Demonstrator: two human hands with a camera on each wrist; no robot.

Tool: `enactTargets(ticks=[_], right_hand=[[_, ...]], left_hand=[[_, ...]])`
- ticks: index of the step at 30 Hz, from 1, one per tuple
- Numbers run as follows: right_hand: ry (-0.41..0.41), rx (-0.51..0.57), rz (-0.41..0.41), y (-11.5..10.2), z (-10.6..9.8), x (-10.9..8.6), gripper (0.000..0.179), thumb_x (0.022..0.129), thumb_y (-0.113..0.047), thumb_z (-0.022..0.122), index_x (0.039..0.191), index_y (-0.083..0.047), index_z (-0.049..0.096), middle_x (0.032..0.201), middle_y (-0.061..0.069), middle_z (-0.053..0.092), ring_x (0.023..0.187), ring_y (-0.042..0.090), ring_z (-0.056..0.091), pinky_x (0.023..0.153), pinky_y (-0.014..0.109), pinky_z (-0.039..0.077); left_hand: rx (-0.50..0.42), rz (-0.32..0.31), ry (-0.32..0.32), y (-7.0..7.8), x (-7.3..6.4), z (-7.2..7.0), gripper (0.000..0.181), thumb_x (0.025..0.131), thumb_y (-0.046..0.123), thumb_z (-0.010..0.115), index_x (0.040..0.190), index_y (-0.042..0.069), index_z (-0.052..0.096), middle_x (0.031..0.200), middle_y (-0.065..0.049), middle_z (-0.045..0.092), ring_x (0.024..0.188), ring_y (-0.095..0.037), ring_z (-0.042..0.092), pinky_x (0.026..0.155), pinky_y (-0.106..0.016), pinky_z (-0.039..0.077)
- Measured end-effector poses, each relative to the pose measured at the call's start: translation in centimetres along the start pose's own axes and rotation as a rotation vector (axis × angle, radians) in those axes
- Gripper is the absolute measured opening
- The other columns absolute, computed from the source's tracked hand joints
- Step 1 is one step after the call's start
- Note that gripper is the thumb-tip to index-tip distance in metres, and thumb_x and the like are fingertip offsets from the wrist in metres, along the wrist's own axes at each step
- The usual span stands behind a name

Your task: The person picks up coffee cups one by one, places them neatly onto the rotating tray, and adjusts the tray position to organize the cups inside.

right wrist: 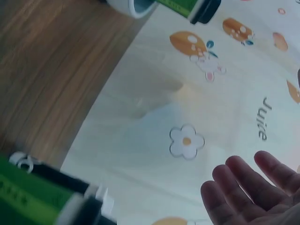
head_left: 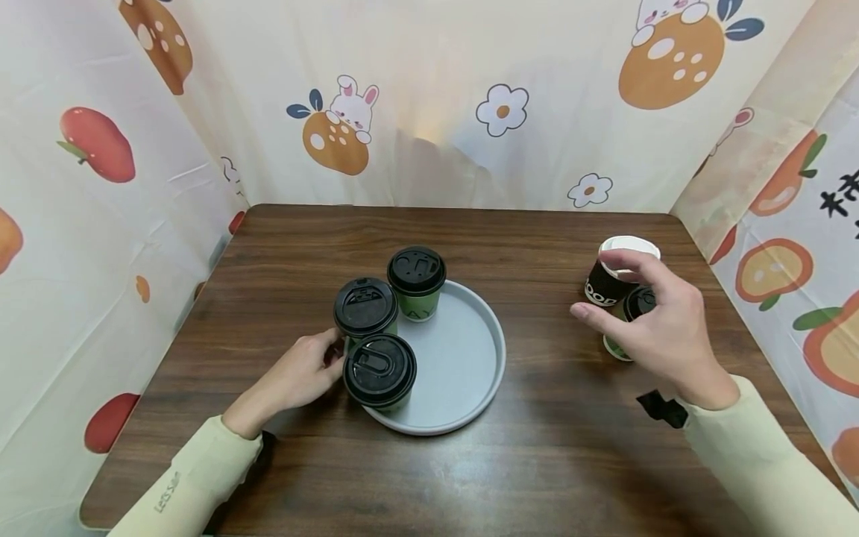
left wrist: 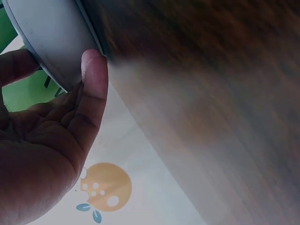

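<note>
My left hand (head_left: 302, 373) holds the left edge of a round light grey tray (head_left: 493, 373). In the left wrist view, fingers and thumb bracket the tray's wall (left wrist: 51, 37). On the tray's left part stand three green paper cups with black lids: a rear cup (head_left: 417, 280), a middle cup (head_left: 365, 306) and a front cup (head_left: 380, 371). My right hand (head_left: 661, 321) hovers by another black-lidded green cup (head_left: 617, 347), partly hiding it. Thumb and fingers are spread; in the right wrist view the fingers (right wrist: 243, 187) are apart from the cup (right wrist: 33, 197).
Behind the right-hand green cup stands a black cup (head_left: 600, 285) with a white rim, partly covered by the fingers. The brown wooden table (head_left: 537, 447) is bordered at the back and sides by fruit-printed cloth (head_left: 429, 97). A black strap end hangs at the right wrist.
</note>
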State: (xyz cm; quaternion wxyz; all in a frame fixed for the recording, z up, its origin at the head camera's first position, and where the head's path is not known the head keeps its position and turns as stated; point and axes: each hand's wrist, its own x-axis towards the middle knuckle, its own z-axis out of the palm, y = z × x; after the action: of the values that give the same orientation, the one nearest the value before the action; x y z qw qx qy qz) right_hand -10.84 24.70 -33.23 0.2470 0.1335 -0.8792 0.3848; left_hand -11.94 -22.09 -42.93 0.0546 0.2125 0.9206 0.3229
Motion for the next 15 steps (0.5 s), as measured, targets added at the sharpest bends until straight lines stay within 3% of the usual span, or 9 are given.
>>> enactTargets(ticks=[9, 15], right_hand=[[-0.059, -0.001, 0.013, 2.0, -2.9, 0.4, 0.084, 0.06, -0.001, 0.096, 0.136, -0.018, 0.064, 0.128, 0.006, 0.065, 0.111, 0.002, 0.056, 0.092, 0.011, 0.039], [-0.063, -0.04, 0.075, 4.0, -4.2, 0.3, 0.083, 0.064, -0.007, 0.096, 0.139, -0.021, 0.062, 0.133, 0.001, 0.063, 0.115, -0.001, 0.051, 0.096, 0.014, 0.032]], left_hand=[[-0.003, -0.002, 0.008, 0.0, 0.0, 0.0, 0.006, 0.094, 0.01, 0.064, 0.1, 0.009, 0.06, 0.077, 0.003, 0.056, 0.068, -0.01, 0.052, 0.061, -0.028, 0.044], [-0.008, 0.006, 0.011, -0.1, 0.0, 0.2, 0.006, 0.094, 0.007, 0.063, 0.099, 0.01, 0.06, 0.077, 0.003, 0.057, 0.067, -0.01, 0.052, 0.06, -0.028, 0.044]])
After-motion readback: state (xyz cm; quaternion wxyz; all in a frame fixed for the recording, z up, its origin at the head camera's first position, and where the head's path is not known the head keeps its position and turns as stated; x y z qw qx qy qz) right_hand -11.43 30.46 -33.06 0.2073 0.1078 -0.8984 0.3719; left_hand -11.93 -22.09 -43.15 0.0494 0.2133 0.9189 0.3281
